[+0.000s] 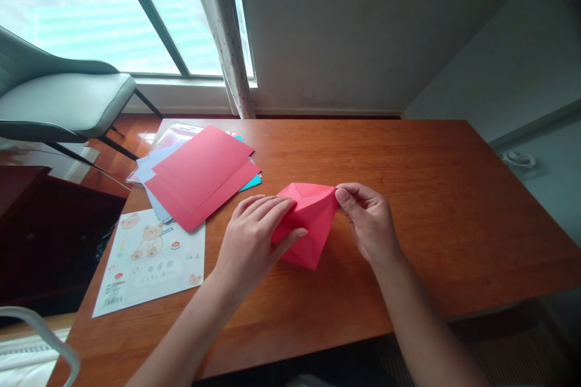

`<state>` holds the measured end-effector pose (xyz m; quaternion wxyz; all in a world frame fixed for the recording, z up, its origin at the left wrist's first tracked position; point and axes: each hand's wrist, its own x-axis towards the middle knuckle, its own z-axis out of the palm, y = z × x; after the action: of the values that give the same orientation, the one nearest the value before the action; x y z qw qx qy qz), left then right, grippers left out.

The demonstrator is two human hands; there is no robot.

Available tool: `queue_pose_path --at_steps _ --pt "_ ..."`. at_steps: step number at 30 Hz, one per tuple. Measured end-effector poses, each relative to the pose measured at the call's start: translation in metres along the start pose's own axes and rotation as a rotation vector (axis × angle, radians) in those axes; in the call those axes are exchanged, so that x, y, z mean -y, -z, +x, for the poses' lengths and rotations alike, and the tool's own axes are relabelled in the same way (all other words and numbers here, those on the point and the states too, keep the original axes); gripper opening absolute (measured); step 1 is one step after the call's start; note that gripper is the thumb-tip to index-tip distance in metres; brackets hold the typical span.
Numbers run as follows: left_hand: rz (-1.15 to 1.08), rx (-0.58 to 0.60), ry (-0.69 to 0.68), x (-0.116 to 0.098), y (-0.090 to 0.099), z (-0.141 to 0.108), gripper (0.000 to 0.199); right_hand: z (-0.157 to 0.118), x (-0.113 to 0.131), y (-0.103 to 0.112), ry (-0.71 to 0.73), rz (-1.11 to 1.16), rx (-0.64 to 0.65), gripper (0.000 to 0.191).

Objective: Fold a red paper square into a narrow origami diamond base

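Note:
A folded sheet of pinkish-red paper (pixel 313 224) is between my two hands over the wooden table (pixel 422 193). Creases cross it, and its upper right part comes to a point. My left hand (pixel 261 227) grips its left side, thumb and fingers on the near face; part of the paper is hidden behind them. At the right tip, my right hand (pixel 370 214) pinches the corner between thumb and forefinger. The paper's lower point hangs close to the tabletop; whether it touches cannot be made out.
Red paper sheets (pixel 204 175) lie on blue and white ones at the table's left. Nearer me lies a white sheet with bear drawings (pixel 154 260). A grey chair (pixel 68 103) stands beyond the left edge, by the window (pixel 91 18) and curtain (pixel 222 30).

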<state>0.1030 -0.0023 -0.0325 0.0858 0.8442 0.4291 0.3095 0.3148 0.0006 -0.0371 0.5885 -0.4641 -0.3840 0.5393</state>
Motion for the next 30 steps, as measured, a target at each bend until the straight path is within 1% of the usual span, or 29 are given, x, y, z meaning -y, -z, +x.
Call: queue_pose_path --at_steps 2,4,6,9,11,13,17,19,21,23,27,30 --pt "-0.014 -0.004 0.003 0.0 -0.002 0.0 0.024 -0.001 -0.001 0.0 -0.021 0.01 -0.005 0.014" --pt "-0.031 -0.014 0.021 0.001 -0.004 -0.001 0.022 -0.001 -0.001 0.001 -0.034 0.025 -0.008 0.013" --pt "-0.059 -0.014 0.046 0.002 -0.005 -0.001 0.03 -0.002 0.001 0.002 -0.04 0.037 0.008 0.012" --pt "-0.087 0.01 0.064 0.003 -0.007 -0.001 0.05 -0.003 0.005 0.003 -0.046 0.021 0.076 0.011" --pt "-0.079 0.032 0.059 0.003 -0.011 -0.001 0.056 -0.004 0.006 0.004 -0.065 -0.004 0.123 0.011" --pt "-0.055 0.063 0.056 0.003 -0.017 -0.001 0.055 -0.005 0.004 0.007 -0.083 -0.04 0.119 0.012" --pt "0.006 0.164 0.056 0.005 -0.028 -0.003 0.049 -0.005 -0.01 0.021 -0.078 -0.166 0.029 0.023" --pt "0.027 0.202 0.06 0.008 -0.03 -0.005 0.047 -0.005 -0.016 0.029 -0.085 -0.262 0.058 0.03" --pt "0.036 0.219 0.073 0.011 -0.032 -0.007 0.044 -0.005 -0.018 0.035 -0.049 -0.387 0.118 0.027" --pt "0.031 0.22 0.085 0.013 -0.032 -0.008 0.042 -0.003 -0.016 0.037 0.023 -0.518 0.185 0.023" --pt "0.016 0.202 0.081 0.015 -0.033 -0.009 0.04 0.001 -0.012 0.031 0.208 -0.788 0.282 0.03" --pt "0.015 0.187 0.073 0.016 -0.033 -0.009 0.037 0.005 -0.012 0.028 0.329 -0.899 0.329 0.025"
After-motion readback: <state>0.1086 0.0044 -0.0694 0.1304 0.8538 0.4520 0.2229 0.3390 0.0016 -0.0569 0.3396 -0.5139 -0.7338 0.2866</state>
